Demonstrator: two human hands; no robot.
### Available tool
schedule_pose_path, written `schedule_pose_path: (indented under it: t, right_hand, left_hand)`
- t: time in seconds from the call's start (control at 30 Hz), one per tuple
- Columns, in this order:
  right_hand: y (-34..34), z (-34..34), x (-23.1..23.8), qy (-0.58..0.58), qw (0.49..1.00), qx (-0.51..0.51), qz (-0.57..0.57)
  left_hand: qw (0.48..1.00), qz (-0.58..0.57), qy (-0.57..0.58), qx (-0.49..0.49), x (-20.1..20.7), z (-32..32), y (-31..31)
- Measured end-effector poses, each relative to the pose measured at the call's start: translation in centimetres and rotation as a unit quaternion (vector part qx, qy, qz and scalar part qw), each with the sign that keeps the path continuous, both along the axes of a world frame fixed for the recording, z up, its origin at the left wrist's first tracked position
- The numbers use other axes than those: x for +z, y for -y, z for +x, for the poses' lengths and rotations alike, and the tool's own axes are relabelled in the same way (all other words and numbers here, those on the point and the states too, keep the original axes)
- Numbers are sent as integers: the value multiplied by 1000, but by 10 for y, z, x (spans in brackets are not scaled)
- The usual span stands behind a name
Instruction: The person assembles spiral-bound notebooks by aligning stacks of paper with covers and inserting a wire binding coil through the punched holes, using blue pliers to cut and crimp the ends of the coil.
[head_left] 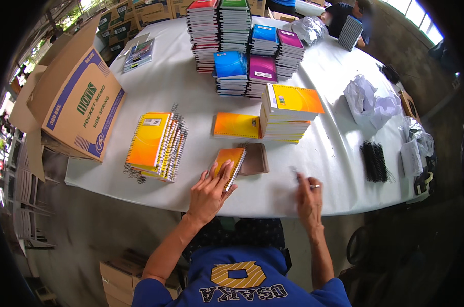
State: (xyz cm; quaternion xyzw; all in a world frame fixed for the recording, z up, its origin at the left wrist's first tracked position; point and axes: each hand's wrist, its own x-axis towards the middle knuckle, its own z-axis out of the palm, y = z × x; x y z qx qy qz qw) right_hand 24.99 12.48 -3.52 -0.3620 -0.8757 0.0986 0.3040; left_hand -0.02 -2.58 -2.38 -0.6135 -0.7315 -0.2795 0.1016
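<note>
A leaning row of orange spiral notebooks [157, 146] stands on the white bench [191, 87], left of the orange notebook [231, 162]. The left hand [210, 192] lies on that notebook's near corner, fingers spread flat, not clenched. To its right, the right hand [308, 197] pinches a thin, blurred object; what it is cannot be told.

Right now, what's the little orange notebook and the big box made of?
The orange notebook under the left hand looks like glossy card with a metal-looking wire spiral along its edge. The big box looks like matte brown cardboard, with folded flaps.
</note>
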Motion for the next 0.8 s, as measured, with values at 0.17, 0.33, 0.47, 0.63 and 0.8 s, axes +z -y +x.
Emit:
schedule_pose_path:
  t: [0.17,0.33,0.47,0.63,0.8]
  right_hand:
    - [55,-48,47,-35,973,217,-67]
    - [52,-62,45,-26,969,243,-47]
    - [51,-64,35,-58,924,272,-261]
    - [25,-71,60,-34,740,292,-606]
    - [-15,-44,57,-53,950,148,-269]
  left_hand:
    - [1000,-8,13,8,-2,8,-1]
    - [999,-7,32,11,3,9,-3]
    - [999,-5,31,22,0,8,-2]
    - [999,-2,-1,51,19,1,8]
    - [985,66,-108,115,95,-42,33]
